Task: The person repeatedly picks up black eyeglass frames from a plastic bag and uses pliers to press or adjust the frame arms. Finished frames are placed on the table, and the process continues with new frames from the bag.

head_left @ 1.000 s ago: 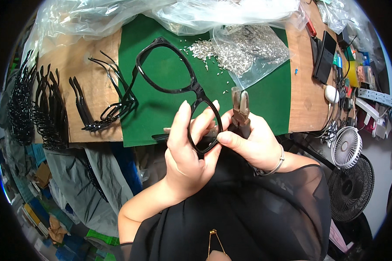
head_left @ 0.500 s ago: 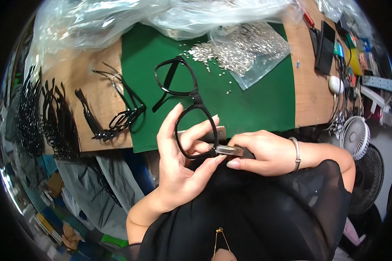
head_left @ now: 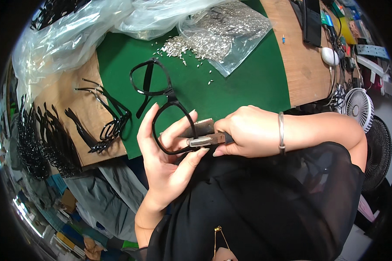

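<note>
We see a clear bag [head_left: 231,30] of small silver parts on the green mat [head_left: 248,82], and bigger crumpled clear plastic bags [head_left: 74,35] along the table's far-left edge.

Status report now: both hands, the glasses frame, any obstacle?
Left hand holding black glasses frame at its near lens rim. Right hand gripping pliers, jaws on that rim. Loose metal parts on green mat, apart.

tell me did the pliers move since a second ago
Yes. The pliers swung from upright over the green mat to lying sideways off its near edge, pointing left at the black frame.
</note>
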The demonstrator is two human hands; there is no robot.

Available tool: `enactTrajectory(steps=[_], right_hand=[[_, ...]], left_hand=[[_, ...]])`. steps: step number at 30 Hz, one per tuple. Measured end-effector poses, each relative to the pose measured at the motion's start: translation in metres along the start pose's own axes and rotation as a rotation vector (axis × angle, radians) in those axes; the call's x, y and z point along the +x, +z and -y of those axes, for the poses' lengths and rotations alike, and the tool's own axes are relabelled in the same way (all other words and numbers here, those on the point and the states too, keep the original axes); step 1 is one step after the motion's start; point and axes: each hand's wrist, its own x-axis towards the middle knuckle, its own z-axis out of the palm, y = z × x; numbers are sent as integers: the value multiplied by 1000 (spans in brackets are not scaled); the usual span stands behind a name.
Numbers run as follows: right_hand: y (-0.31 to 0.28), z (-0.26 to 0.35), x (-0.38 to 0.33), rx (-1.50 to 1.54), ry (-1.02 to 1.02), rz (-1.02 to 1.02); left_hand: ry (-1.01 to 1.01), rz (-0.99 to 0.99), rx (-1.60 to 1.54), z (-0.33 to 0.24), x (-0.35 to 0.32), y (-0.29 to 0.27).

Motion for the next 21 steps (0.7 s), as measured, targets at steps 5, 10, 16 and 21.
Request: enactTrajectory(steps=[5,10,16,21], right_hand=[[-4,-25,-6,153,-81,-95],[-10,-62,31,-114,12,-692],[-4,-67,63,-288,176,-843],[3,-67,69,-446,198,-843]], left_hand=[[49,37,40,18,-12,-18],[160,38,-94,32,-27,-10],[-115,-30,-298,24,-35,-5],[-242,80,-493,29,-25,-8]])
